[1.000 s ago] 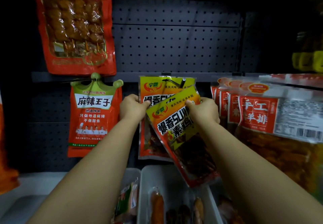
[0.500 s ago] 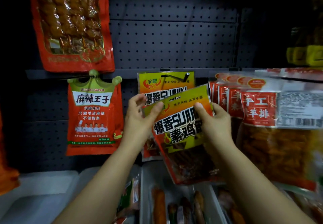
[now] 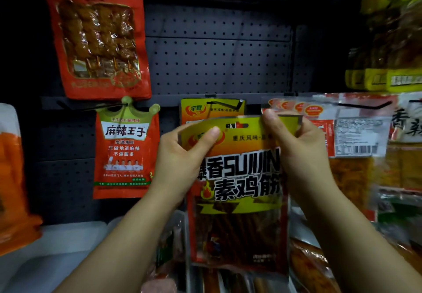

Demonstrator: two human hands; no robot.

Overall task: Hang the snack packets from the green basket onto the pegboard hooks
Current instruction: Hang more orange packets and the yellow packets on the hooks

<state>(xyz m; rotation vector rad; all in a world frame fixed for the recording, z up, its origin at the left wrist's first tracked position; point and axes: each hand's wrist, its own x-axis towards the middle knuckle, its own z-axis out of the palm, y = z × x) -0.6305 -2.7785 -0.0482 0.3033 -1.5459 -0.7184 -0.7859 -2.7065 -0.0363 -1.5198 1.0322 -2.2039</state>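
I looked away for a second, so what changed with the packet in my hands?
The yellow packet, tilted a second ago, is now upright and nearer the camera, below the hook. The left hand and right hand shifted to pinch its top corners. The matching hung packet and crown packet stayed put.

Upright yellow-red snack packet [image 3: 239,178], held
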